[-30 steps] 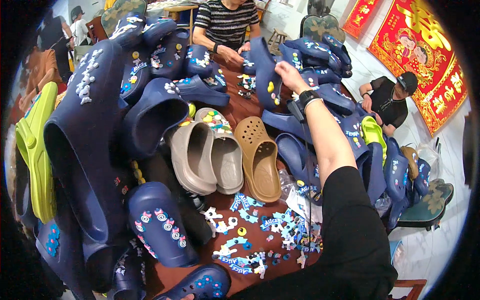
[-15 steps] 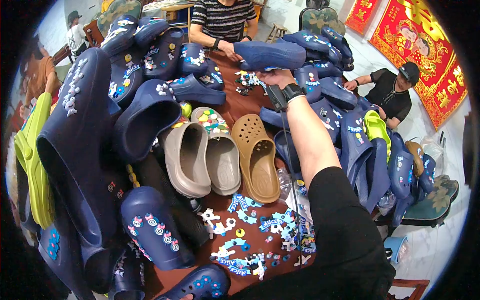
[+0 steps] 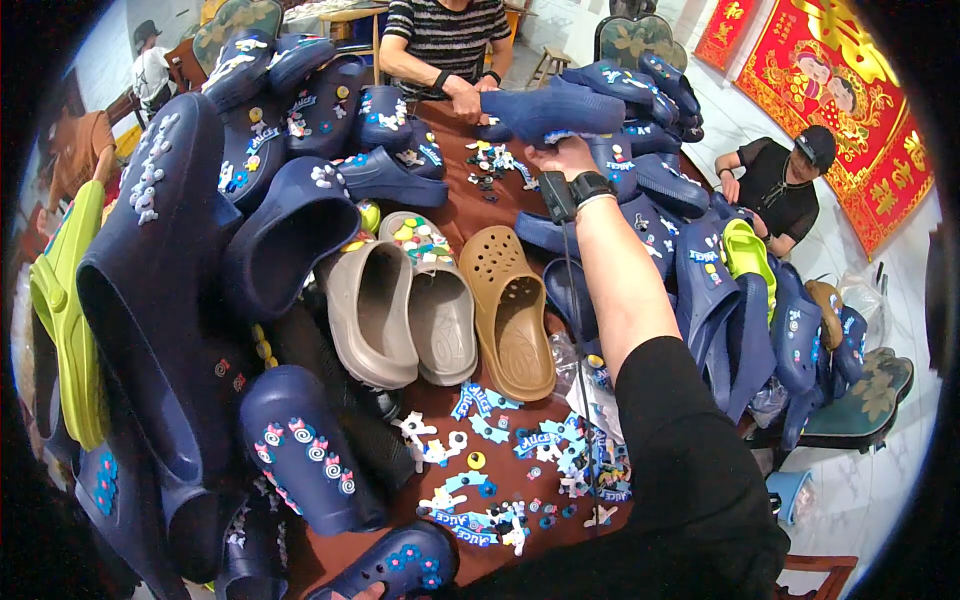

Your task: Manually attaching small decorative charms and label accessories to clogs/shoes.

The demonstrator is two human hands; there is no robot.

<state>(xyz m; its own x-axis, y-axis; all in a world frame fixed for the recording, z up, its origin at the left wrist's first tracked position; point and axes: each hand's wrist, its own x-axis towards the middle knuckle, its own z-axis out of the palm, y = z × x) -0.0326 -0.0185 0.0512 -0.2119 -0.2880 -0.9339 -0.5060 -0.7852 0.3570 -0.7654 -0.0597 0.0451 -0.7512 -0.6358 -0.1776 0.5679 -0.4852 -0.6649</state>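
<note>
Right arm outstretched, right hand fingers curled closed

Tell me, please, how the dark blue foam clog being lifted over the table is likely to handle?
The dark blue foam clog is probably light: the right hand alone holds it aloft. It looks fairly stiff, keeping its shape unsupported. Its matte surface likely grips well.

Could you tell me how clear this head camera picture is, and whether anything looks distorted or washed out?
Head view: sharp in the middle, the tan clog crisp; strong fisheye bending toward a black rim; the right hand holding a navy clog looks slightly soft; the white floor is bright, nearly washed out.
</note>
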